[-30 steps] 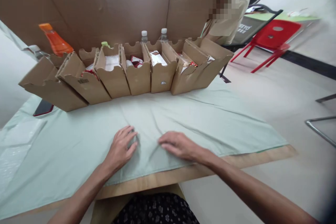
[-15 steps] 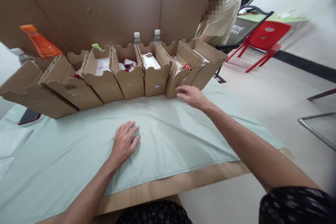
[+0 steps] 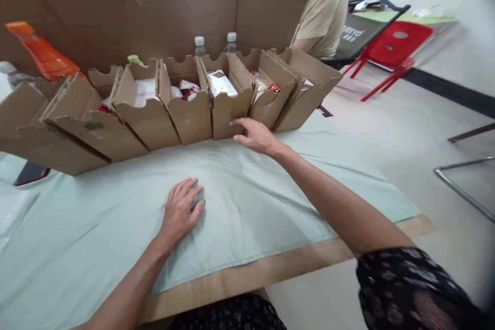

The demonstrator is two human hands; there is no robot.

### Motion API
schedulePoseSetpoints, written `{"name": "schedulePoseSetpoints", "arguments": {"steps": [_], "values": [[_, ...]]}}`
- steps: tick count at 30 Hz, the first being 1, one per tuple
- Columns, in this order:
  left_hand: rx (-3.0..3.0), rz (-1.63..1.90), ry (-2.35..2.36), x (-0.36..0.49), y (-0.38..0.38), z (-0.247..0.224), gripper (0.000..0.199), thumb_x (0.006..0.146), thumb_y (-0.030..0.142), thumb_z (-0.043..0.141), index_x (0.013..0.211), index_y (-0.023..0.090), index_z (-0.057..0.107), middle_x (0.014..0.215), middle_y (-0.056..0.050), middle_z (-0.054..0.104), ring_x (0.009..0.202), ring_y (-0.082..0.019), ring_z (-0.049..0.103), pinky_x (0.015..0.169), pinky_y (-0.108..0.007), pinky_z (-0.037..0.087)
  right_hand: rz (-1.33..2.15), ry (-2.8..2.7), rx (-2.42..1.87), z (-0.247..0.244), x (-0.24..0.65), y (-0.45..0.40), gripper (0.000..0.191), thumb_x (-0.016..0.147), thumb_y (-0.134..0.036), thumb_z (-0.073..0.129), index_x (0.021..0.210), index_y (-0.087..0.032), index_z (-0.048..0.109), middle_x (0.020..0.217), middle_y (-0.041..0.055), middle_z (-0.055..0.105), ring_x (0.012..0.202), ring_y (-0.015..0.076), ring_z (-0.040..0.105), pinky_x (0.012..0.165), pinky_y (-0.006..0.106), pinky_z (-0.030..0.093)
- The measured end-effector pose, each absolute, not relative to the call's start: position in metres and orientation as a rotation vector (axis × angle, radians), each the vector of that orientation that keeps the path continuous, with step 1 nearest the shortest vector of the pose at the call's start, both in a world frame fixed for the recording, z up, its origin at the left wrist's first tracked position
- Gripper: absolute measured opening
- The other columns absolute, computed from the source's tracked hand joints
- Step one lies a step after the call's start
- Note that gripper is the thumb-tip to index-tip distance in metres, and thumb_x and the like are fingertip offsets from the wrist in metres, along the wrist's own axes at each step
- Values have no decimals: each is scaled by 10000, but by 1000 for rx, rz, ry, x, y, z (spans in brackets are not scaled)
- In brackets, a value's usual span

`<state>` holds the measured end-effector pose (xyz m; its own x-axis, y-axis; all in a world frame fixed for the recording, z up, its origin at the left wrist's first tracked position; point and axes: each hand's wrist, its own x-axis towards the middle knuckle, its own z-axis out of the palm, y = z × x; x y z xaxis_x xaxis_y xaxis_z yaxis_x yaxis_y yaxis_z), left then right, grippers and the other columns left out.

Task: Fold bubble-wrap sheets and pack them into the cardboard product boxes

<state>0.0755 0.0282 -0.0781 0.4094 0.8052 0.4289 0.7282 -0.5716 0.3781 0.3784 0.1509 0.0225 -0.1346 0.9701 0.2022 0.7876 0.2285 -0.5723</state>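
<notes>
My left hand lies on the pale green cloth, fingers a little apart and holding nothing. In front of the row of cardboard bins, my right hand hovers with index finger and thumb apart, nothing between them. Its fingertips are at the lower front of a bin that holds a white box. The bin to the right has red and clear packets in it. Left of the white box's bin, another bin holds dark red and white packets.
An orange bottle and clear bottles stand behind the bins, before a tall cardboard panel. A dark flat object lies at the left. Beyond the right end are a seated person and a red chair.
My right hand has moved left, from the packet bin to the front of the white box's bin. My left hand has stayed on the cloth. The view has shifted slightly.
</notes>
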Motion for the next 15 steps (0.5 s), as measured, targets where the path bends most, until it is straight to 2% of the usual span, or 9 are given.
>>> {"name": "schedulePoseSetpoints", "arguments": {"steps": [4, 6, 9, 12, 15], "values": [[2527, 893, 1369, 73, 28, -80, 288, 985, 275, 539, 1198, 229, 728, 1375, -128, 722, 1334, -336, 635, 1097, -570, 531, 397, -1922, -1609, 32, 368, 155, 347, 852, -229, 658, 1181, -161, 745, 1114, 79, 800, 979, 214, 739, 928, 345, 576], [2531, 909, 1354, 73, 27, -82, 291, 987, 273, 534, 1196, 225, 730, 1379, -132, 720, 1330, -335, 638, 1092, -564, 537, 329, -1878, -1617, 40, 383, 139, 290, 902, -256, 587, 1118, -157, 754, 1060, 80, 798, 944, 209, 732, 909, 342, 571], [2535, 903, 1350, 74, 27, -82, 292, 982, 272, 533, 1185, 227, 738, 1386, -130, 718, 1332, -337, 635, 1100, -563, 529, 33, -1725, -1648, 60, 431, 116, 325, 944, -292, 501, 1128, -170, 741, 1109, 102, 772, 936, 218, 714, 895, 360, 561], [2533, 887, 1368, 74, 27, -83, 297, 976, 278, 539, 1187, 229, 742, 1388, -129, 717, 1336, -342, 631, 1108, -567, 519, -326, -1597, -1740, 81, 485, 117, 399, 886, -238, 539, 1244, -181, 704, 1242, 134, 722, 917, 230, 688, 887, 386, 547], [2541, 898, 1364, 74, 28, -82, 307, 979, 278, 535, 1194, 209, 744, 1373, -146, 720, 1324, -352, 635, 1099, -572, 522, -391, -1645, -1903, 89, 519, 136, 478, 812, -162, 579, 1276, -177, 696, 1276, 155, 710, 1002, 267, 668, 917, 413, 527]]}}
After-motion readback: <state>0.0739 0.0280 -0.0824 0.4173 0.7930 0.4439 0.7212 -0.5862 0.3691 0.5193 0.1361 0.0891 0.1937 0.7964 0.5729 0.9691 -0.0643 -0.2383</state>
